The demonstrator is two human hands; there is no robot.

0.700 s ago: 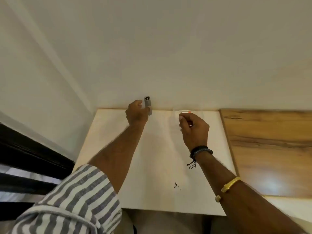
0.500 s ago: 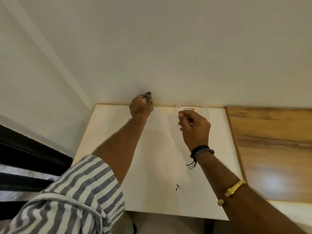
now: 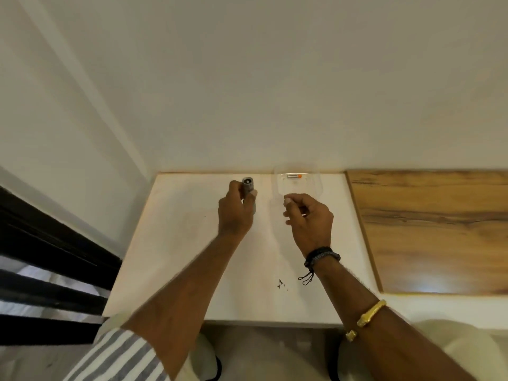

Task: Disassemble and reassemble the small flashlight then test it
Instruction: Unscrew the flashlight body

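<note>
Head view, only view. Left hand [image 3: 236, 213] clenched round grey flashlight body [image 3: 248, 189], held upright above white table [image 3: 176, 243], open end facing up. Right hand [image 3: 309, 220] raised beside it, fingers curled, thumb against forefinger; possibly pinching small part, too hidden to confirm. Battery [image 3: 294, 176], orange-tipped, lies flat in clear plastic tray [image 3: 297, 185] at table's far edge, against wall, just beyond right hand. Hands apart, not touching. Wood-grain panel [image 3: 428, 229] adjoins table on right.

Dim, warm light; glare on the wooden panel [image 3: 428, 284]; wide-angle edge distortion.
</note>
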